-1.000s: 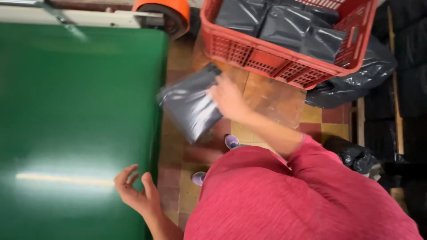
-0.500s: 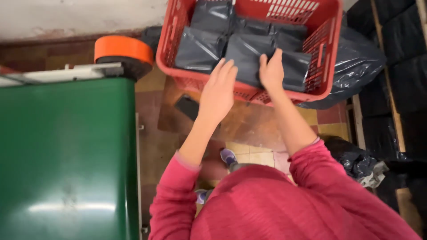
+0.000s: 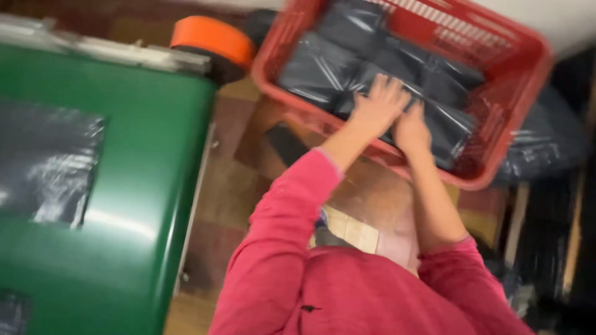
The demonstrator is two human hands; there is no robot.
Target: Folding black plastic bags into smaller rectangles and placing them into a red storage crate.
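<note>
Hands: left hand (image 3: 379,104) and right hand (image 3: 411,127) reach side by side into a red plastic crate (image 3: 521,74), palms down on the dark grey poly bags (image 3: 323,62).
Grip: fingers spread flat on the bags; whether either hand has closed on one cannot be told through the blur.
Bags: glossy, charcoal, flat and stacked, filling the crate.
Surroundings: green table (image 3: 124,205) at left carries another grey bag (image 3: 49,161); orange tape roll (image 3: 211,40) beside the crate.

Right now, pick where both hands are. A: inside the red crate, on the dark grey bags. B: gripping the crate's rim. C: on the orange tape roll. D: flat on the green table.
A: the left hand and right hand rest on dark grey bags inside the red crate, with the fingers spread.
</note>
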